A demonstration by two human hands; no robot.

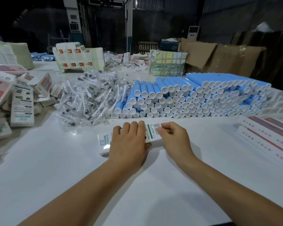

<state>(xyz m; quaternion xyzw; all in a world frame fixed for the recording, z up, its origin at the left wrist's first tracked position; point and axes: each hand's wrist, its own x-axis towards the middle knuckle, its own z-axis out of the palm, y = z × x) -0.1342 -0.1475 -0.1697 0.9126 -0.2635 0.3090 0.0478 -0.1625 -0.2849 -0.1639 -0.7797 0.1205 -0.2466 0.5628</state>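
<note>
A long white product box (103,143) with green lettering lies flat on the white table (153,185) in front of me. My left hand (129,142) rests palm down across its middle, fingers laid over it. My right hand (173,137) pinches the box's right end flap (153,130), which carries a barcode label and a green stripe, between thumb and curled fingers.
A large stack of blue tubes with white caps (194,97) lies behind the box. Bagged brush heads (91,98) are heaped to its left. Loose printed boxes (21,103) sit far left, flat white-and-red boxes (268,132) far right, cartons (168,62) at the back.
</note>
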